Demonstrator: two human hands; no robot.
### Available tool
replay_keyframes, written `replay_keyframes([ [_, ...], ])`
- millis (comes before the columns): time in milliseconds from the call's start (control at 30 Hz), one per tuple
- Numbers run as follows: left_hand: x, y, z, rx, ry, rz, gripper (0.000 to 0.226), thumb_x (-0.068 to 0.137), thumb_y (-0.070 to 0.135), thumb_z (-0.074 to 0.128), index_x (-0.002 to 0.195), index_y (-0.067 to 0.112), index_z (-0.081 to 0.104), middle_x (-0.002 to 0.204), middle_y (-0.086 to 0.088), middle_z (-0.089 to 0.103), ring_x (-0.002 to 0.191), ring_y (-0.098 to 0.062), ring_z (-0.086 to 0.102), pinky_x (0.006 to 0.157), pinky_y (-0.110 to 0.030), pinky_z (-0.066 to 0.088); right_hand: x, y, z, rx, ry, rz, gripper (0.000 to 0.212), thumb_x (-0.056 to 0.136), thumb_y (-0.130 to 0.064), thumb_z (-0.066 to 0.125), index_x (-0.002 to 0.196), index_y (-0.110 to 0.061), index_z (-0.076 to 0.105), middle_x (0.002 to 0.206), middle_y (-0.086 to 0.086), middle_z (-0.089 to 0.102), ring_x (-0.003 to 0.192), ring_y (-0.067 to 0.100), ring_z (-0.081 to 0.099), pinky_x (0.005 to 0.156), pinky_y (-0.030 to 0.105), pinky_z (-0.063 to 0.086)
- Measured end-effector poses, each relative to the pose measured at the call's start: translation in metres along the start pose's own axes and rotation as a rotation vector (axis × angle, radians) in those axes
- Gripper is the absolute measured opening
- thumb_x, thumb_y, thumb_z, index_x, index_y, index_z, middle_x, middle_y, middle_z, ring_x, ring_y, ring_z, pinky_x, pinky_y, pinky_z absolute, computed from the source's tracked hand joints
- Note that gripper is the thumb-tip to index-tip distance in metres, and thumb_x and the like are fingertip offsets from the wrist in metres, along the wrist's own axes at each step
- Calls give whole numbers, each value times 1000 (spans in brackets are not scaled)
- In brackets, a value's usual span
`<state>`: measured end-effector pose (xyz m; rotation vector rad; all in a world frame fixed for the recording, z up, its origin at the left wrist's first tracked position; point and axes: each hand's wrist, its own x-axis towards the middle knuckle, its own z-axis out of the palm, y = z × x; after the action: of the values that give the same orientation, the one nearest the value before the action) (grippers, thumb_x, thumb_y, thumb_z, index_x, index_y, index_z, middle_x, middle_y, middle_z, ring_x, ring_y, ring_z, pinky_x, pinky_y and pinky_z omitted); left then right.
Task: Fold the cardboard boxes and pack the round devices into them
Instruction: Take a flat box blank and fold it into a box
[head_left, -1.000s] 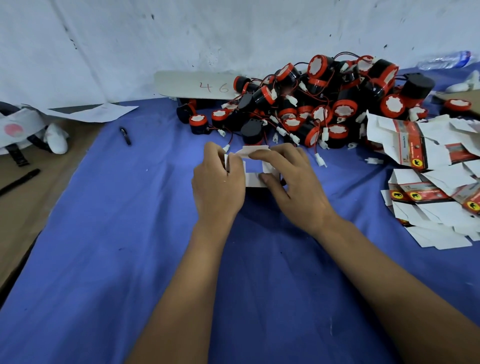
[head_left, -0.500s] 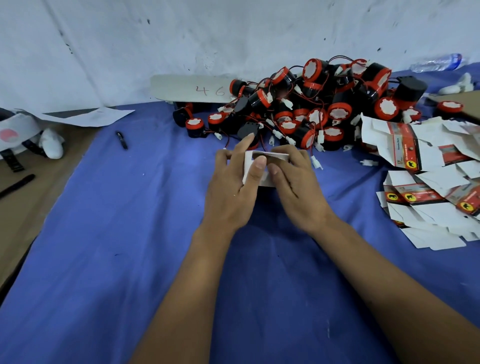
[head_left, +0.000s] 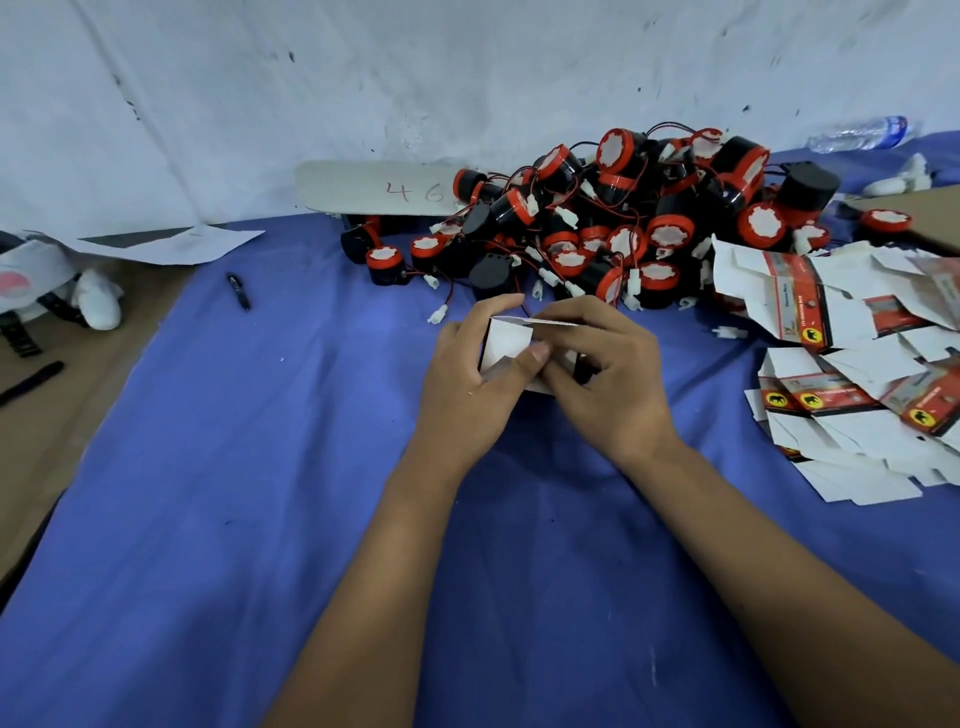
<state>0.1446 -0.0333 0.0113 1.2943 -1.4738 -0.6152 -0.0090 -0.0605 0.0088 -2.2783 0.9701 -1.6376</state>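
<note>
Both hands hold one small white cardboard box (head_left: 508, 343) above the blue cloth (head_left: 260, 467). My left hand (head_left: 467, 384) grips its left side, thumb lying across a white flap. My right hand (head_left: 608, 379) curls over its top and right side, pinching a flap edge. Much of the box is hidden by the fingers. Behind the hands lies a heap of round black-and-red devices (head_left: 623, 218) with red wires and white plugs. At the right lies a pile of flat unfolded boxes (head_left: 852, 353), white with red and black print.
A black pen (head_left: 239, 291) lies on the cloth at the left. A grey card marked "46" (head_left: 379, 189) leans on the white wall. Brown table surface (head_left: 62, 415) with white cloth items is at the far left. A plastic bottle (head_left: 862, 132) lies at the back right.
The box has turned in my hands; a white side flap now faces me. My left thumb has come down across it, and my right fingers have moved over the top.
</note>
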Motion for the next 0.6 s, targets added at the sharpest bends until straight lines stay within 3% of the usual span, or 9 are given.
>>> replay_keyframes([
  [100,1,2,-1,-181,-47,-31,37,93,34,73,129,31,64,123,7,68,117,-21,65,98,-48,57,1,-2,-1,-10,40,16,13,82,6,74,89,-5,77,103,4,70,96,13,67,71,15,47],
  [167,1,1,-3,-268,-88,-38,33,98,24,71,130,30,64,120,7,70,107,-17,67,86,-37,60,2,-2,0,-7,23,19,9,83,4,74,85,-5,72,102,3,69,93,10,64,69,11,42],
  [233,2,-2,-3,-334,-105,-69,36,102,22,66,135,34,60,117,9,70,94,-5,65,72,-18,53,1,-2,0,3,-10,20,8,87,3,69,87,-5,65,99,0,67,85,4,59,67,13,41],
  [300,3,-6,-4,-398,-86,-140,39,106,22,58,140,41,57,120,13,70,97,-2,65,73,-15,51,0,-3,0,68,-22,89,12,93,1,60,95,-11,59,95,-6,66,81,7,61,62,23,47],
  [433,4,-11,-4,-402,9,-181,41,109,14,50,137,42,61,108,18,70,95,0,64,78,-20,53,-1,-6,1,221,-40,213,35,95,3,59,106,-28,46,110,-8,73,107,8,68,68,31,58],
  [600,5,-11,5,-409,247,-151,35,99,18,65,132,24,61,122,3,68,108,-14,66,95,-43,59,-3,1,7,203,-73,238,25,94,-1,64,114,-16,60,114,-7,69,110,13,65,72,40,61],
])
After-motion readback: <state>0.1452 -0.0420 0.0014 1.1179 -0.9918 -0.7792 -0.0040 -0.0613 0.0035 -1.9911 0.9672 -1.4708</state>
